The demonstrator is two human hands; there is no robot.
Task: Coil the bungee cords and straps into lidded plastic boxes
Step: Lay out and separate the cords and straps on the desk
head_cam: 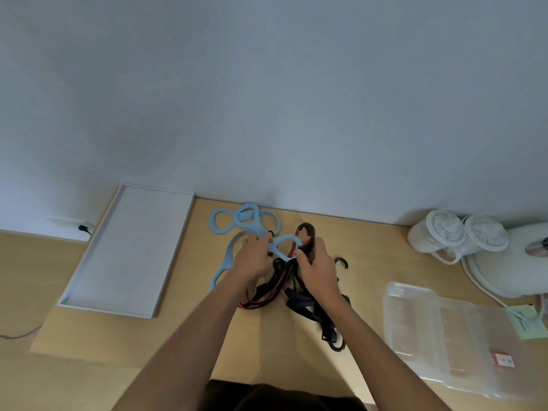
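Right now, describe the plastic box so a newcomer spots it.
On the wooden table, look right of the cord pile. The box lies flat by the front edge: clear, with a red label, unlike the round white jars behind it.

On the desk [178, 336] before me, the tray [127, 247] lies at the left, its far end against the wall [267, 99]. The looped strap [248, 216] sprawls mid-desk near the wall, the bungee cords [267, 292] heaped just in front of it. The plastic boxes [444, 330] lie to my right, two jars [439, 232] behind them.
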